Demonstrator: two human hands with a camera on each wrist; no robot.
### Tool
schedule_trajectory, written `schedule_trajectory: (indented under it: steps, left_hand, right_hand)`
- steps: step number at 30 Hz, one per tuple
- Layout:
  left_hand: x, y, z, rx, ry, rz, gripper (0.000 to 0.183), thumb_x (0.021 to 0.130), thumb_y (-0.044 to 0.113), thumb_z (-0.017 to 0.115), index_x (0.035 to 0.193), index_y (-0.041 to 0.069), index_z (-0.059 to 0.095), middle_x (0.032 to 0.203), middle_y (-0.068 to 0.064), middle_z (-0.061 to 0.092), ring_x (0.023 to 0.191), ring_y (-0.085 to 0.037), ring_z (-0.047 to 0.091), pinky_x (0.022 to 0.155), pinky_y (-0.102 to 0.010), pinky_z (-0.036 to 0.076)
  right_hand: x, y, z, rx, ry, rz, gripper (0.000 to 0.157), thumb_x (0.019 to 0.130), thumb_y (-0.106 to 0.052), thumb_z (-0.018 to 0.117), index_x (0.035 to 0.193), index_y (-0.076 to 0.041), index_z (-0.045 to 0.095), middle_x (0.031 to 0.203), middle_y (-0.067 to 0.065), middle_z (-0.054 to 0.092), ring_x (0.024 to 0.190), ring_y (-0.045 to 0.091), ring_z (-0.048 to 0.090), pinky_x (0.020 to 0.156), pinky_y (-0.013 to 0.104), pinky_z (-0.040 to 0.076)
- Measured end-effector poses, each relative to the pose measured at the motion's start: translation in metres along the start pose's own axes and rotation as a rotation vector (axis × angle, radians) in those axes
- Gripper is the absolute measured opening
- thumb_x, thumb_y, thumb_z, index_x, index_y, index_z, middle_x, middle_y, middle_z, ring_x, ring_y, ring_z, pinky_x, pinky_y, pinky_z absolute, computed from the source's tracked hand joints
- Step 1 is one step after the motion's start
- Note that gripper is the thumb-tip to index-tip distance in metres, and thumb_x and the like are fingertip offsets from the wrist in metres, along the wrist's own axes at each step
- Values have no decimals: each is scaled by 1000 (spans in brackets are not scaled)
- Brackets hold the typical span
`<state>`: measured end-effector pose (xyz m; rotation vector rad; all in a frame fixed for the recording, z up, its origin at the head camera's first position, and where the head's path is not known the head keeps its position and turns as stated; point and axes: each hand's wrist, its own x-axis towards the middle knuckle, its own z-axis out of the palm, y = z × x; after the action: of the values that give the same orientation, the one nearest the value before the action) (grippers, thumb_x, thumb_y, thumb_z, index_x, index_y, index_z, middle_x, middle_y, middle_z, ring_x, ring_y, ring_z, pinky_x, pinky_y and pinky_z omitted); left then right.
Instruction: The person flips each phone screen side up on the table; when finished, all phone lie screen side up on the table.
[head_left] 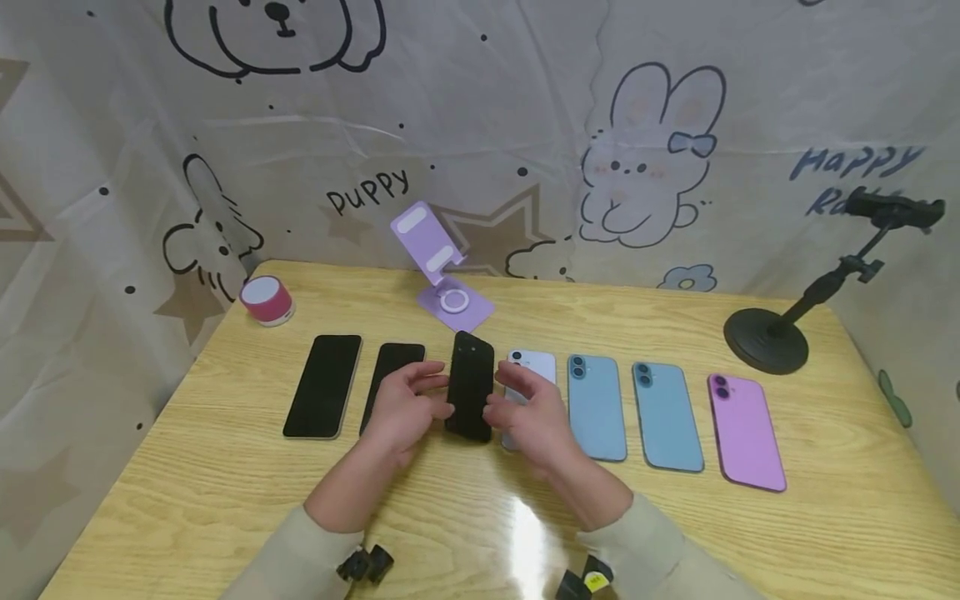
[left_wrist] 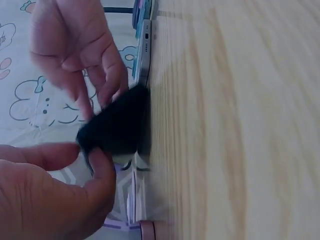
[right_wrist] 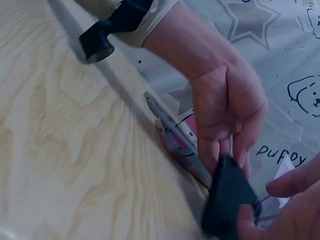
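A black phone (head_left: 470,387), its camera side up, is between both hands at the middle of a row of phones. My left hand (head_left: 401,408) holds its left edge, thumb near the lower part and fingers higher up. From the other side my right hand (head_left: 536,417) grips the right edge with thumb and fingertips. In the left wrist view the black phone (left_wrist: 117,122) is tilted against the tabletop, one edge near the wood. A white phone (head_left: 536,362) is partly hidden under my right hand, and a black-screened phone (head_left: 397,362) partly behind my left.
Farther left lies another black-screened phone (head_left: 322,387). To the right are two blue phones (head_left: 597,412) and a pink phone (head_left: 747,437). A purple folding stand (head_left: 427,246), a pink-and-white round object (head_left: 267,302) and a black stand (head_left: 767,340) are at the back.
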<state>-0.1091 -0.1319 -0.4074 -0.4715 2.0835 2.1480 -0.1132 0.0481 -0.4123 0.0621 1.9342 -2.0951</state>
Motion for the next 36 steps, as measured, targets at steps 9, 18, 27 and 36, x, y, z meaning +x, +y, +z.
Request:
schedule_trajectory:
  steps: [9,18,27,36]
  left_hand:
    - [7,-1,4,-30,-1,-68,53,79,-18,65,130,-7,56,118,-26,60,94,-27,62,76,-35,56]
    - [12,-5,19,151,43,-24,49,80,-8,76,126,-3,61,105,-19,67,93,-25,64,77,-33,55]
    - [16,-9,25,168,119,-10,50,79,-15,73,126,-3,63,104,-17,64,97,-28,60,79,-34,54]
    - [12,-3,13,-55,45,-64,46,85,-17,66,129,-4,62,110,-18,59,88,-23,63,68,-32,57]
  right_hand:
    - [1,-9,2,-102,-60,31,61,88,16,58,147,5,43,147,26,43,124,38,54,96,39,49]
    - [3,-6,-8,-131,-57,46,58,90,14,57,146,4,45,146,24,45,126,35,54,99,39,47]
    - [5,-1,-12,-192,-52,28,56,90,11,59,144,5,47,143,21,50,132,36,46,108,47,38]
    - [6,-1,-11,-205,-23,-10,60,90,13,60,147,0,47,138,18,55,121,33,56,96,42,50]
